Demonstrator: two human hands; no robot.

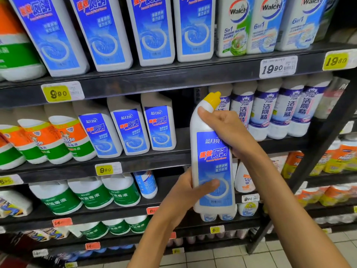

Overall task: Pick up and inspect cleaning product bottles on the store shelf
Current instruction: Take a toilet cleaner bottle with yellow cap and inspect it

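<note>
a white toilet cleaner bottle (212, 161) with a blue label and yellow cap (212, 99) is held upright in front of the middle shelf (135, 161). the right hand (222, 124) wraps its fingers round the neck; the left hand (185, 192) grips the lower body (thumb across the label). matching bottles (127, 128) stand on the shelf to the left.

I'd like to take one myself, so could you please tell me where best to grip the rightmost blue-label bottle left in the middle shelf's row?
Probably grip the blue-label bottle round its white shoulder above the label, coming from the front right. The dark gap beside it leaves finger room there, while another bottle crowds its left side.
</note>
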